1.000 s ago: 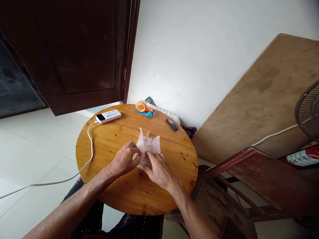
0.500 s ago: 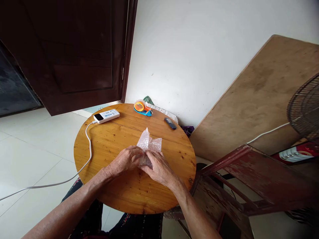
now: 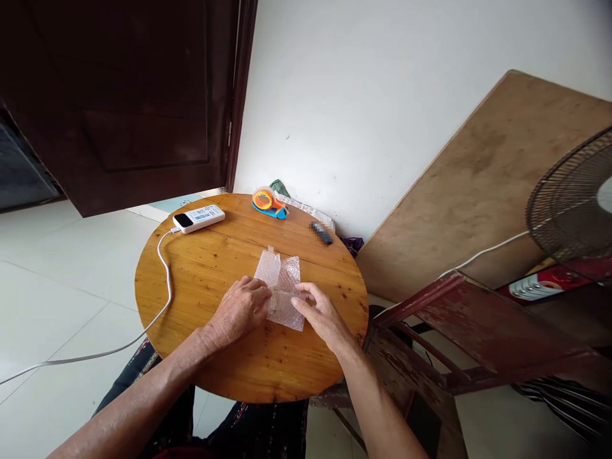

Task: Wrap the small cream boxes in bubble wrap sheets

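Observation:
A sheet of clear bubble wrap lies on the round wooden table, partly folded, with loose upper flaps pointing away from me. My left hand is closed at its left edge, the fingers curled and the fingertips pinching the wrap near its middle. At the right edge, my right hand is open, thumb and fingers apart, its fingertips close over or just touching the plastic. Whether anything lies inside the folds I cannot make out.
Toward the table's far side are an orange and blue tape dispenser, a blurred dark object and a white power bank with a cable running off the left edge. A wooden chair and a fan stand to the right.
My right hand has lifted off the bubble wrap and moved right, its fingers spreading. The wrap now lies flatter, with more of its lower part showing. The view has shifted slightly.

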Available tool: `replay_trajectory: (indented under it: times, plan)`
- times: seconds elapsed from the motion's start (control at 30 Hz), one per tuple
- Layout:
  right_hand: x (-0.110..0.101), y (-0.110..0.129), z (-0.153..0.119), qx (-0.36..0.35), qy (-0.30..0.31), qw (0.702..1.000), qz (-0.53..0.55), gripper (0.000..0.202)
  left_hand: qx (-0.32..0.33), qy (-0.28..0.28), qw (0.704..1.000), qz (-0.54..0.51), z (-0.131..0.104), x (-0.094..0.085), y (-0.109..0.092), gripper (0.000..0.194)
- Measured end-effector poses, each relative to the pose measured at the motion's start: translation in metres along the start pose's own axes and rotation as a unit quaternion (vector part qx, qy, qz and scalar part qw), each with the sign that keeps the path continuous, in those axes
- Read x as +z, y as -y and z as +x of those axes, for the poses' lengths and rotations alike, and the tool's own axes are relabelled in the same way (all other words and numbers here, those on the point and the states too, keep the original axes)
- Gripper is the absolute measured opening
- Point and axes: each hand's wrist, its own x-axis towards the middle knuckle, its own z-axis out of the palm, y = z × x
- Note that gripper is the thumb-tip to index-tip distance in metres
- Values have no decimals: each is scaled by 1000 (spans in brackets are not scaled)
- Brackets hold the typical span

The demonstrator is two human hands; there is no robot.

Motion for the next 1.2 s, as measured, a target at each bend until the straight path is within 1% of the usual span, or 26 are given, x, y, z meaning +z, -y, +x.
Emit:
replay_trajectory:
  times: [0.17,0.23,0.33,0.43,0.5,0.57,0.73,0.87,0.93,1.07,1.2]
  plan:
    - [8,0,9,5,-18,999,-31,18,26,32,999,28,5,-8,-1,21]
    - [10,-5,8,11,-35,999,-25,20,30,36,998,31,5,-9,-1,20]
    - [11,-10,0,34,-54,998,17,26,35,42,998,33,5,-9,0,19]
    - [13,-8,-5,66,-40,995,57,29,39,46,997,41,4,-9,0,20]
    - [16,-5,-4,83,-25,993,74,28,43,46,997,43,4,-9,1,21]
    - [19,-1,-1,90,-27,993,75,26,46,45,997,41,4,-9,1,20]
    - [30,4,8,83,-86,992,37,20,44,56,996,46,6,-10,1,20]
    - [36,13,11,61,-121,991,-8,9,45,90,992,74,10,-15,-2,20]
    - [38,19,13,79,-130,988,29,8,46,104,990,86,11,-17,-3,18]
    - [43,30,17,153,-115,966,175,28,53,113,988,92,14,-18,-4,17]
    - [46,41,17,168,-94,958,212,36,50,118,989,80,15,-17,-3,18]
